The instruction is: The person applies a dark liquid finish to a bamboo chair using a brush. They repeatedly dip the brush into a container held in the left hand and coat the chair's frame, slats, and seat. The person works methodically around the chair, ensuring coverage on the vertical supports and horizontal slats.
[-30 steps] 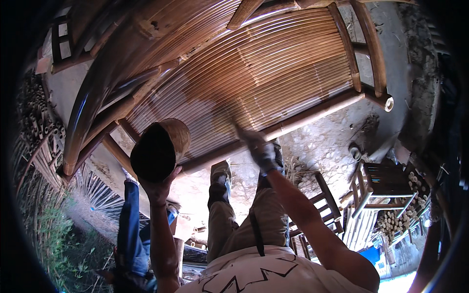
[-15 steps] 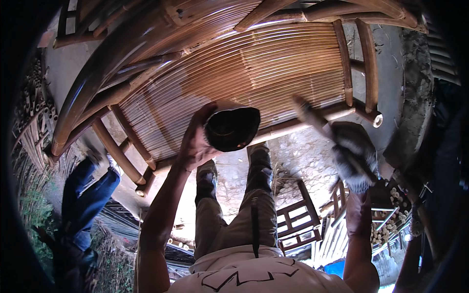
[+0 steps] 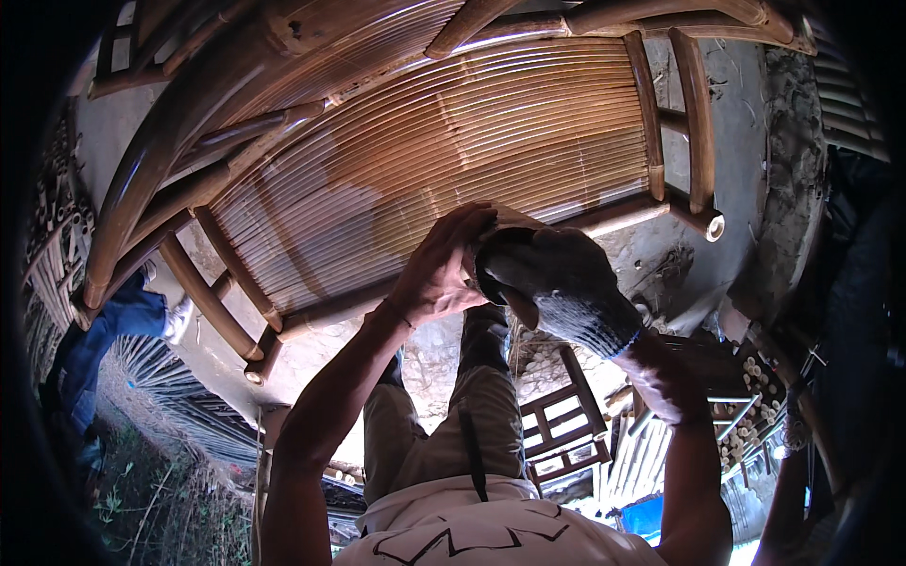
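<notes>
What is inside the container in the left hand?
Only a dark sliver shows inside the container, held in the left hand. The gloved right hand covers most of its mouth, so any contents cannot be seen.

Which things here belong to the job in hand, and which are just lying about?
Apparently in use:
container, in the left hand
gloved right hand at its mouth
slatted bamboo bench

Probably lying about:
small dark frame
cut bamboo stack
blue object
</notes>
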The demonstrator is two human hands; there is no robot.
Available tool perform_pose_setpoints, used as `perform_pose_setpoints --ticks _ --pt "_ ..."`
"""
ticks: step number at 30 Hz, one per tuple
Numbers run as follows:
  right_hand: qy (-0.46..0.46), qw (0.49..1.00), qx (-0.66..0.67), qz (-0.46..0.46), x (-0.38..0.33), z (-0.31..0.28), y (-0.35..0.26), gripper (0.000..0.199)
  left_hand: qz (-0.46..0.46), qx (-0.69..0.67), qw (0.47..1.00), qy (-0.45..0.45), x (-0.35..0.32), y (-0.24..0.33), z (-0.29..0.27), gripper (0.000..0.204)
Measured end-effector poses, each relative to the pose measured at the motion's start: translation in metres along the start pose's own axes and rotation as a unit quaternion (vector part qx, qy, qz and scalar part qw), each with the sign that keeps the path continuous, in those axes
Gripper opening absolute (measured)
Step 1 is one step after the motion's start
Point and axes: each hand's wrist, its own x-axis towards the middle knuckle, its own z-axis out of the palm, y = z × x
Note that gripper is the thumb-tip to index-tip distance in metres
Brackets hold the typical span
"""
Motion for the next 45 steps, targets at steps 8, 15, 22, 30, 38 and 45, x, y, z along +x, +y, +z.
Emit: perform_pose_setpoints --ticks 8,15,22,30,38,45 --pt "0.288 0.747 0.528 0.283 -0.097 0.013 0.027 0.028 0.000 0.023 0.999 0.037 -0.030 -0.031 -0.002 0.101" --pt "0.430 0.539 0.658 0.303 -0.188 0.052 0.170 0.025 -0.145 -0.319 0.936 0.043 -0.068 -0.026 -0.040 0.103" --pt "0.310 0.906 -0.021 0.287 -0.140 0.258 0.145 0.027 -0.282 -0.319 0.893 0.146 -0.088 -0.020 -0.087 0.114" --pt "0.218 0.817 0.459 0.272 -0.029 0.298 -0.021 0.026 -0.300 -0.239 0.908 0.167 -0.092 -0.023 -0.095 0.086" --pt "0.377 0.716 0.369 0.458 -0.205 0.197 0.284 0.023 -0.366 -0.112 0.915 0.129 -0.066 -0.022 -0.062 0.061" --pt "0.301 0.886 -0.058 0.349 -0.161 0.066 0.310 0.023 -0.382 -0.071 0.917 0.092 -0.099 -0.064 -0.052 0.070"
